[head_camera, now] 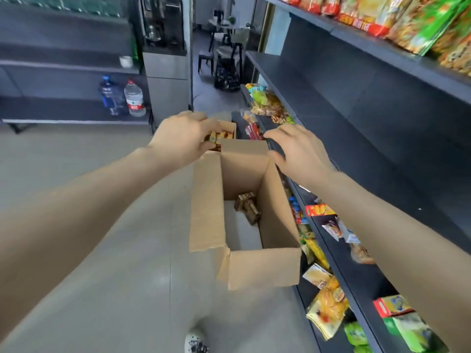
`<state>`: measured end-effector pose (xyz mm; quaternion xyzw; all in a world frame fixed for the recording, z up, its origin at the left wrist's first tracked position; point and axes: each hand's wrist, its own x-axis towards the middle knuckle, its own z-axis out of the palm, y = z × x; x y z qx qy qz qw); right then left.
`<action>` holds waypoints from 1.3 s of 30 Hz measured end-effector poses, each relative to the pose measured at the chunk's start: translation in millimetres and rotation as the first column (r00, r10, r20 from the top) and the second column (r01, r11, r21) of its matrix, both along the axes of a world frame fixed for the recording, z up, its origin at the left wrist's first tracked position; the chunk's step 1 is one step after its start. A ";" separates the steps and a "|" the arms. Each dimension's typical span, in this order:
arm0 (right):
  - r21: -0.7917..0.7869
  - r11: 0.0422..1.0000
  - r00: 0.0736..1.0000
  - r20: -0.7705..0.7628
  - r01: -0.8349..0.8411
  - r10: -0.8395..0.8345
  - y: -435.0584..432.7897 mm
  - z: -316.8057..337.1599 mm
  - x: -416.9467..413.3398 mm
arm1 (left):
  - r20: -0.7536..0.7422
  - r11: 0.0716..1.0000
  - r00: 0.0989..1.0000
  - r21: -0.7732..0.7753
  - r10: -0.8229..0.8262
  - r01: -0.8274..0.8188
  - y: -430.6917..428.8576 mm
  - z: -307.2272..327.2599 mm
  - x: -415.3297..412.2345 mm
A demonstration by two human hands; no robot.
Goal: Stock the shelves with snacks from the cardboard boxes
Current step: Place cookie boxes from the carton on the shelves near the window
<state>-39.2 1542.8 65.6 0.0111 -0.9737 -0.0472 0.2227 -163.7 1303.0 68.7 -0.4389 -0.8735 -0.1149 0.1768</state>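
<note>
Left hand (pixel 182 140) pinches yellow snack packets (pixel 221 136); right hand (pixel 299 150) hovers spread, empty, by cardboard box (pixel 207 200).

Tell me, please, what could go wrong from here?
1. The left hand seems to pinch several orange packs at once; one may slip out and drop.
2. The open right hand hovers close to the shelf; it could knock the red pack off.
3. The box stands just ahead of the shoe; a step could catch it.
</note>
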 end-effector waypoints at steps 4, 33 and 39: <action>-0.007 1.000 0.999 0.031 -0.011 0.011 5.0 -4.0 -107.4 | 0.045 1.000 0.999 -0.016 0.011 -0.010 5.4 -9.3 -97.1; -0.194 0.931 0.947 0.151 0.310 -0.284 168.1 -123.6 -799.3 | 0.174 0.947 0.955 -0.173 -0.242 0.271 228.6 -109.2 -848.8; -0.217 0.898 0.906 0.278 0.383 -0.319 250.7 -161.2 -923.1 | 0.287 0.947 0.932 -0.166 -0.222 0.276 318.0 -149.3 -971.6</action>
